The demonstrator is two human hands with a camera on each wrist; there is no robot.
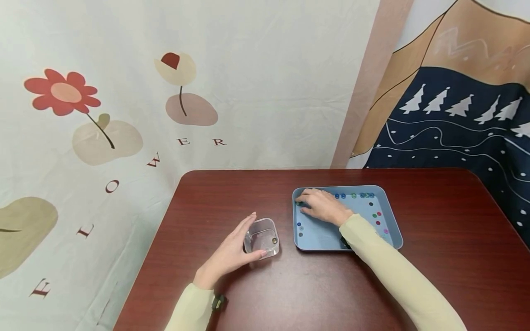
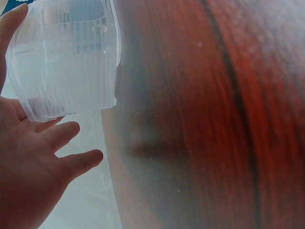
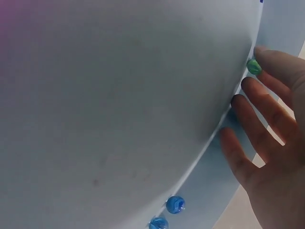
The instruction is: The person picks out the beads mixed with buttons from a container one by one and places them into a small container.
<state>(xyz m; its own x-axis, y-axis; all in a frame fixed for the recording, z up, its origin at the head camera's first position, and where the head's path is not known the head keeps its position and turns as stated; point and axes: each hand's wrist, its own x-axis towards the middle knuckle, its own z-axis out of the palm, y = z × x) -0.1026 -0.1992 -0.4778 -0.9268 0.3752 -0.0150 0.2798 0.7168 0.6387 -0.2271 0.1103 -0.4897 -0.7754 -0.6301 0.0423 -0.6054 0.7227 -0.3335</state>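
Note:
My left hand (image 1: 225, 255) curves round a small clear plastic container (image 2: 71, 67), with the thumb along its near side and a finger at its far left side. A brownish marble (image 1: 274, 240) lies inside it. My right hand (image 1: 325, 207) reaches into a light blue tray (image 1: 323, 236) at its far left corner. There the thumb and index finger pinch a green marble (image 3: 254, 67) beside the tray wall, while the other fingers stay spread. Two blue marbles (image 3: 176, 204) rest along the same tray edge, apart from the hand.
More marbles in several colours lie in the tray, such as red ones (image 1: 378, 223) at the right and a dark blue one (image 1: 299, 224) at the left. The dark red wooden table (image 1: 232, 193) meets printed curtains (image 1: 269, 92) behind it.

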